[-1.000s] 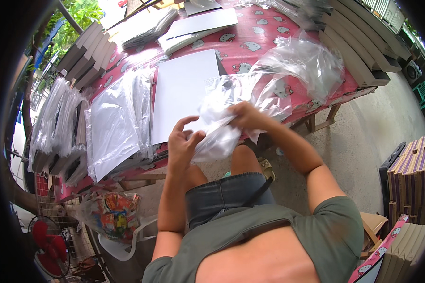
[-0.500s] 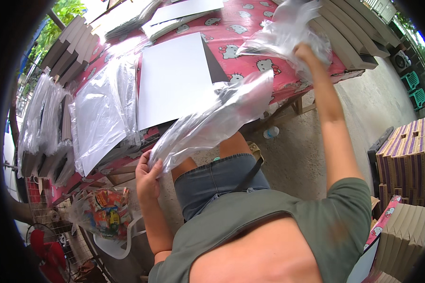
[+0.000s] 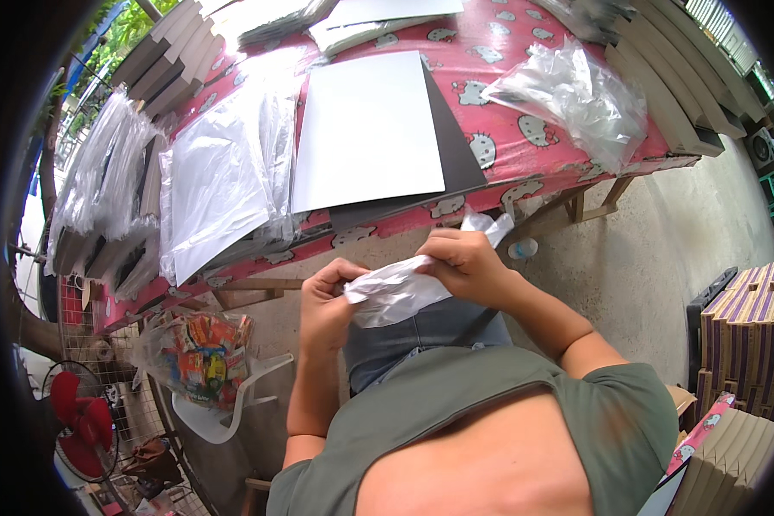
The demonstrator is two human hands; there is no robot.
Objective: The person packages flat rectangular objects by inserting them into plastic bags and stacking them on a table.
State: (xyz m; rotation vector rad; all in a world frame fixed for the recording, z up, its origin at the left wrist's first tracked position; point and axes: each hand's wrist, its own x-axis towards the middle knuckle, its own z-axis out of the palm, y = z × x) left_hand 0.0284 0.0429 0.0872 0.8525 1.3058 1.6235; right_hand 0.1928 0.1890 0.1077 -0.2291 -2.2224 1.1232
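Though unreadable, packets point(image 3: 202, 359) left of plastic point(image 3: 396, 297)

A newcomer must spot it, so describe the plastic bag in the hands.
Find the pink patterned table. Off its near edge, above the person's lap, the left hand and right hand grip a crumpled whitish bag. Unlike the plastic heap on the table, it is held up.

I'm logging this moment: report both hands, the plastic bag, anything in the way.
Left hand, right hand: both pinching the plastic bag. Bag crumpled, held over the lap. White sheet on the table beyond; nothing seen blocking the hands.
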